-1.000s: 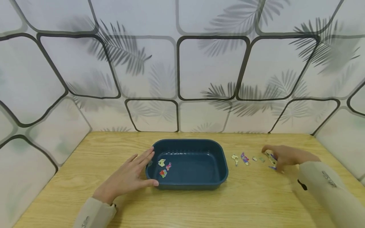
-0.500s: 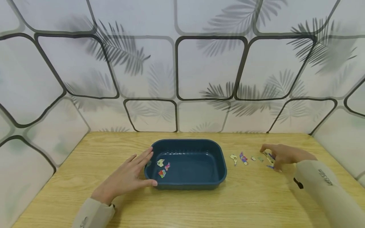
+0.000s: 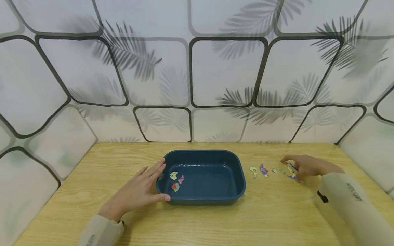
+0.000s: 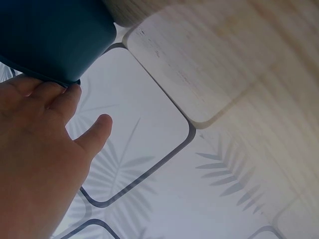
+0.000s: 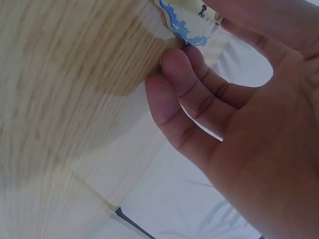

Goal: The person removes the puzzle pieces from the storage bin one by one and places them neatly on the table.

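A dark blue plastic basin [image 3: 203, 201] stands on the wooden table. My left hand [image 3: 135, 193] rests against its left side, fingers fairly straight on the rim and thumb at the near corner. In the right wrist view, a flat cream-and-blue cut-out piece [image 5: 185, 27] lies between the thumb and curled fingers of my right hand [image 5: 239, 109]. The head view shows this hand low over the table at right, fingertips at the far end of the piece and thumb at the near end. Most of that piece is hidden by the hand.
Inside the basin, at its left, lie a cream piece [image 3: 173, 175], a pink piece [image 3: 181, 179] and a red piece [image 3: 175, 187]. Between basin and right hand are a cream piece [image 3: 253, 172], a purple piece [image 3: 264, 170] and smaller ones. A patterned backdrop [image 3: 227, 75] encloses the table.
The thumb of my right hand has drawn slightly closer to its fingers around the cut-out piece. My left hand keeps its place on the basin.
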Demonstrator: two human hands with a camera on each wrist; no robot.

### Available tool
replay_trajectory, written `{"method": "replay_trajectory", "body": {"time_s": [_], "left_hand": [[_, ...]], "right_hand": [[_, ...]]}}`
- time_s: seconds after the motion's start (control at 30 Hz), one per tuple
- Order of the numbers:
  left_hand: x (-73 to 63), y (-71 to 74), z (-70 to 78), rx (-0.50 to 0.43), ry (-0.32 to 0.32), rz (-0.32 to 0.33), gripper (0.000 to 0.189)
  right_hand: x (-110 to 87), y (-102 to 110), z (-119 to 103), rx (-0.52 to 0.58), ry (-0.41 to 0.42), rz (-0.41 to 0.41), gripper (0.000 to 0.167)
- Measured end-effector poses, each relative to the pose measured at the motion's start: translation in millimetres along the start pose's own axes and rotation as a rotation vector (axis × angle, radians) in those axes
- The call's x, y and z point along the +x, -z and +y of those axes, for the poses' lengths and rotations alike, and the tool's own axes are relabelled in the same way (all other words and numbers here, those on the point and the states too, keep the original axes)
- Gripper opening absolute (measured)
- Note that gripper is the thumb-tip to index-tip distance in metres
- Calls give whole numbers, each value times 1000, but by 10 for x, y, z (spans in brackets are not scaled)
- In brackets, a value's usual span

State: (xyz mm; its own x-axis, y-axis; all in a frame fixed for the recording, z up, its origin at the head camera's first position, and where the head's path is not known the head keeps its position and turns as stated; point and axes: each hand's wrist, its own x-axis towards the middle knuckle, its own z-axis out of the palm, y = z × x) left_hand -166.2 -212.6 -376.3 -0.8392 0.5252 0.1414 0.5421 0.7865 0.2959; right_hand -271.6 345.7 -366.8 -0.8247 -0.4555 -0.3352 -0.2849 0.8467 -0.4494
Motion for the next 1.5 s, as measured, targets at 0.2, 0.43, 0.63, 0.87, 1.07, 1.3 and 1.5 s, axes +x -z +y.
{"method": "replay_trajectory", "body": {"time_s": [0.2,0.43,0.63,0.87,1.07,1.3,1.5], "left_hand": [[-11,5,2,3,-8,18,103],[-24,-6,9,-3,-6,13,103],[-12,-21,18,-1,-15,4,103],[4,1,15,16,-27,27,104],[5,-2,14,4,-18,21,103],[9,2,14,0,-16,19,103],[-4,5,6,0,-9,12,103]], "right_hand": [[10,56,-38,-31,-13,-39,69],[-21,73,-111,3,-87,-79,73],[-26,244,-184,-72,-31,-39,83],[110,474,-556,-150,103,85,67],[273,471,-904,-202,185,127,63],[392,429,-1196,-220,233,136,61],[490,415,-1386,-246,277,134,62]]}}
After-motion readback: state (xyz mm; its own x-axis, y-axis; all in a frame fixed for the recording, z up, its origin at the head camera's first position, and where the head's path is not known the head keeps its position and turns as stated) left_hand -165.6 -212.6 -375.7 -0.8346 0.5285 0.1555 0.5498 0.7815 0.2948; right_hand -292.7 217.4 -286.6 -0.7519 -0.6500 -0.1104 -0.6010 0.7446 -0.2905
